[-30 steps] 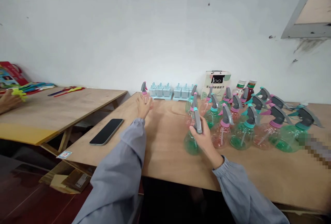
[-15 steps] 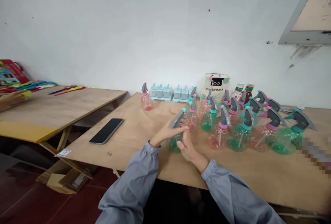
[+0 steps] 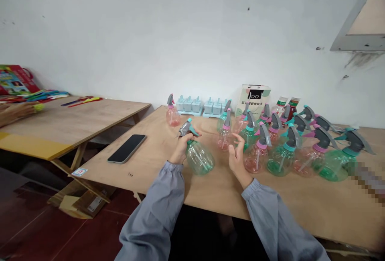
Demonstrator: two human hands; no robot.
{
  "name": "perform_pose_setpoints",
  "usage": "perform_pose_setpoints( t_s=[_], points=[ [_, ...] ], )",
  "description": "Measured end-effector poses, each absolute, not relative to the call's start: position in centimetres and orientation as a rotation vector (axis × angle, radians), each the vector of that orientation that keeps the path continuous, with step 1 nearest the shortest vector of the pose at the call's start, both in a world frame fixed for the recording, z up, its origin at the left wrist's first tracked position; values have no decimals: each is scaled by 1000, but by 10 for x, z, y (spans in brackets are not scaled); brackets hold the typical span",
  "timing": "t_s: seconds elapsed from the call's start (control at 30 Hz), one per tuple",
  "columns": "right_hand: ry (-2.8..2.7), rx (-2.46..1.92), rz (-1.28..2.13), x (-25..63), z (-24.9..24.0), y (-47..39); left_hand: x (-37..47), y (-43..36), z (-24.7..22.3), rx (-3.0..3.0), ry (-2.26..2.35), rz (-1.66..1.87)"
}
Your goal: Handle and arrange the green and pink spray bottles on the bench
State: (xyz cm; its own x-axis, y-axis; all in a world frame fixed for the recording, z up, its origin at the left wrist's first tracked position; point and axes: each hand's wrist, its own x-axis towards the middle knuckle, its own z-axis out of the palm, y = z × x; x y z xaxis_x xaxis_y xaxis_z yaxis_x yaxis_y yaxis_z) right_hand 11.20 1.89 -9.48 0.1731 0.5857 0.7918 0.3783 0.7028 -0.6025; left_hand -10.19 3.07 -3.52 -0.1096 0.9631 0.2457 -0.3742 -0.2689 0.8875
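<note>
Pink and green spray bottles (image 3: 255, 160) crowd the right, beside the right grip (image 3: 238, 160), which is spread apart; a phone (image 3: 126, 149) lies left; the left grip (image 3: 179, 149) is clamped on the neck of a tilted green bottle (image 3: 200, 159), toward the front of the wooden bench (image 3: 157, 141); a white wall (image 3: 150, 32) stands behind; bench shows between phone and that bottle; sleeves (image 3: 155, 206) cross the near edge.

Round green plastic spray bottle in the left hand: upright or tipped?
Tipped: the bottle leans, grey head left of base, left hand at neck.
</note>
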Motion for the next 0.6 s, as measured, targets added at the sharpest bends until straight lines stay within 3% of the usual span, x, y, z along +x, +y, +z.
perform_pose_setpoints(
  t_s=[0.6],
  points=[
    [-1416, -935, 193, 111, -98, 23, -101, 24, -30, 1212, 804, 1572]
  ],
)
